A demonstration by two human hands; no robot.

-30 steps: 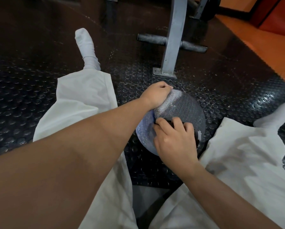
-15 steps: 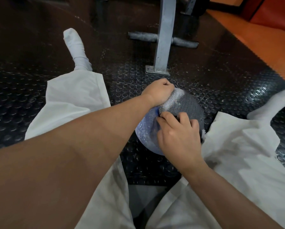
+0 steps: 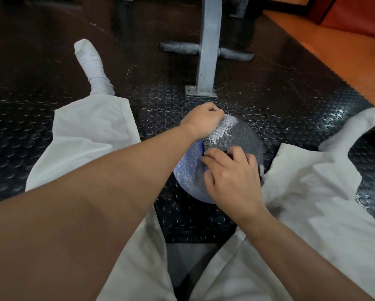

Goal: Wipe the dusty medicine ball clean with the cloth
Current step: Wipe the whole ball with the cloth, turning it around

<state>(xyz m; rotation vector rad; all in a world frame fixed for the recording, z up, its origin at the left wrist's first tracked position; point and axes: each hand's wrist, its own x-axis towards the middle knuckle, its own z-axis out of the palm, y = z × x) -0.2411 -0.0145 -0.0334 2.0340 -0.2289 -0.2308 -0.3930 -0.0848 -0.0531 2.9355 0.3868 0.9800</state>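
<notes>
The medicine ball [image 3: 238, 135] rests on the floor between my spread legs. Its left side is blue with a pale dusty film and its top is grey and textured. My left hand [image 3: 204, 120] sits on the ball's upper far edge with the fingers curled over it. My right hand [image 3: 230, 177] lies on the near right side, fingers curled and pressing a dark cloth against the ball. Only a pale frayed bit of the cloth [image 3: 261, 170] shows past my hand; the rest is hidden.
A grey metal post [image 3: 207, 61] with a bolted foot and a padded crossbar [image 3: 180, 47] stands just beyond the ball. My legs in white trousers [image 3: 91, 131] and socks flank the ball on the black studded mat [image 3: 290, 101]. Orange flooring [image 3: 334, 51] lies at the far right.
My right hand has shifted slightly across the ball's near side with the cloth. My left hand keeps its place on the top edge. The view has tilted a little.
</notes>
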